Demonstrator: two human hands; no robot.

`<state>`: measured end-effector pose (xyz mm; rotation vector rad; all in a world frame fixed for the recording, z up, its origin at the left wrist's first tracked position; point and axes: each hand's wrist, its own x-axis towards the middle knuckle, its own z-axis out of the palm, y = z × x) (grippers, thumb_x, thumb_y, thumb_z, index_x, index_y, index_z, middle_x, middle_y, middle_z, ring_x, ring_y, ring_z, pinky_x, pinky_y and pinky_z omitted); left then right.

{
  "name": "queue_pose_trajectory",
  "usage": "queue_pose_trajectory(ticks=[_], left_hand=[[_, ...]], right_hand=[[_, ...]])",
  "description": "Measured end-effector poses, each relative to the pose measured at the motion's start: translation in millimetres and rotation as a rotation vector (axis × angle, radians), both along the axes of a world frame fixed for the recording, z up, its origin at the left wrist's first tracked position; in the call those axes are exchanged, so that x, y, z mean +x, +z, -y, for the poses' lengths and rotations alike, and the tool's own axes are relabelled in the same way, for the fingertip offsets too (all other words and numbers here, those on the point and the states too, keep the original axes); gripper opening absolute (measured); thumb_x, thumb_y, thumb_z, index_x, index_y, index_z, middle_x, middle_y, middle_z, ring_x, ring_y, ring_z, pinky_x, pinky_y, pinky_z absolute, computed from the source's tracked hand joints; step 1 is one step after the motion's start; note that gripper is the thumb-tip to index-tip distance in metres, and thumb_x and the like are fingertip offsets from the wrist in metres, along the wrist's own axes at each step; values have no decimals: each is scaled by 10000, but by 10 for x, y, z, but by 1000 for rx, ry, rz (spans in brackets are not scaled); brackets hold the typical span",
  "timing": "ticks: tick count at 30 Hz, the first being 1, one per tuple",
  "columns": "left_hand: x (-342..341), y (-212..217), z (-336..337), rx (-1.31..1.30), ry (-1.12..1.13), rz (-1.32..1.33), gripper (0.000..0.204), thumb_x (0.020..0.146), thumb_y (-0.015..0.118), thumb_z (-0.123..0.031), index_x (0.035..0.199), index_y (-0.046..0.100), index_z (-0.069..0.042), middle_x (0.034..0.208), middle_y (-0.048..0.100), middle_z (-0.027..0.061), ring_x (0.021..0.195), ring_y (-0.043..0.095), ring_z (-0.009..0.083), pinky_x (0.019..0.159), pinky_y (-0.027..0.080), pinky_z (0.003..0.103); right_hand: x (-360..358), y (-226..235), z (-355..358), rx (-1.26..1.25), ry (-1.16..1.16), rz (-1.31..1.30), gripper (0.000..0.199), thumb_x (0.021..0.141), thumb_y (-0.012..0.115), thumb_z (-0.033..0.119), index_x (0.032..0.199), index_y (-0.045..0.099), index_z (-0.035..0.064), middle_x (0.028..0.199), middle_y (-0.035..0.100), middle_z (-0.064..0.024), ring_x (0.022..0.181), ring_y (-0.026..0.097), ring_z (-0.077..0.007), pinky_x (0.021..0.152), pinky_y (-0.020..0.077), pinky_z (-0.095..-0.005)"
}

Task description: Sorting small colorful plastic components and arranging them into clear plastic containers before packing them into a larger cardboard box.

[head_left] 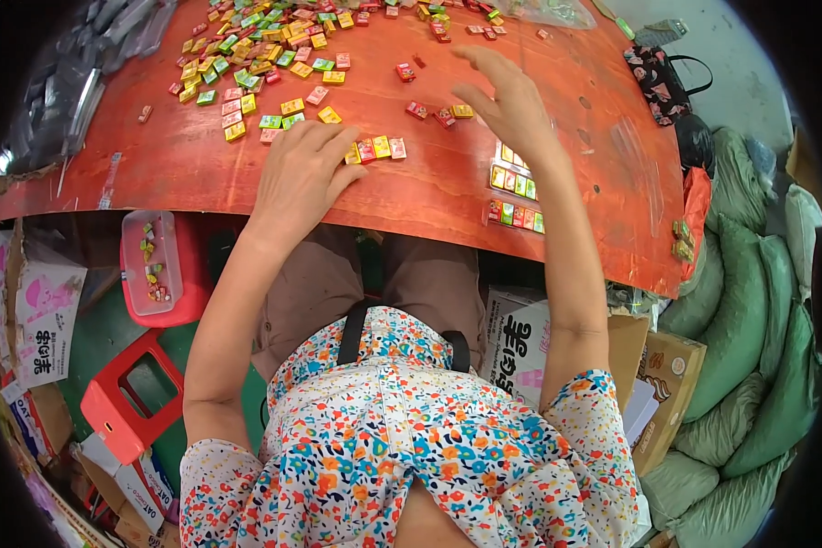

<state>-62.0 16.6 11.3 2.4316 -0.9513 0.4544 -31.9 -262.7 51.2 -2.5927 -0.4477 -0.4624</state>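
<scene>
- The row of small boxes lies on the counter near its front edge; each box looks light, stiff and smooth, probably dented by a hard squeeze, so its narrow ends seem best to hold.
- At the row's left end, the left hand curls its fingers down; whether it pinches a box, I cannot tell.
- The right hand is spread, visibly holding nothing, near loose boxes.
- Beyond, a colourful heap covers the counter.

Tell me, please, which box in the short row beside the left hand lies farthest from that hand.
The pinkish box at the right end; the row's other visible boxes lie between it and the left hand.
</scene>
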Motion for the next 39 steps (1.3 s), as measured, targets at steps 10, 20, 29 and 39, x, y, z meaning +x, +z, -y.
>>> queue_pose_trajectory(ticks=[10, 20, 29, 39], left_hand=[[-209, 114, -403, 1, 98, -102, 228, 805, 669, -90, 1021, 647, -22, 956, 590, 105, 928, 578, 287, 819, 477, 395], [-146, 10, -257, 4, 161, -55, 173, 824, 647, -96, 983, 638, -28, 885, 583, 108, 877, 595, 293, 761, 501, 415], [-143, -1, -43, -33, 214, -220, 233, 799, 720, -206, 872, 605, -18, 847, 597, 143, 851, 616, 332, 705, 513, 445], [-148, -3, -41, -161, 150, -223, 380, 772, 754, -222, 1060, 613, -18, 978, 582, 127, 877, 613, 325, 718, 512, 441]], right_hand=[[-90, -114, 116, -497, 14, -29, 292, 867, 608, 193, 1142, 658, 110, 1067, 676, -64, 1039, 612, -271, 893, 469, -401], [-440, -130, -465, -17, 70, -308, 319, 829, 710, 197, 1091, 666, 23, 916, 672, -141, 800, 648, -273, 721, 509, -358], [-392, -118, -327, 112, 86, -252, 356, 833, 716, 215, 1135, 658, 35, 969, 667, -126, 827, 642, -255, 740, 507, -358], [-255, 0, -196, 44, 63, -264, 328, 847, 692, 173, 1146, 658, 41, 992, 667, -112, 861, 639, -236, 754, 503, -341]])
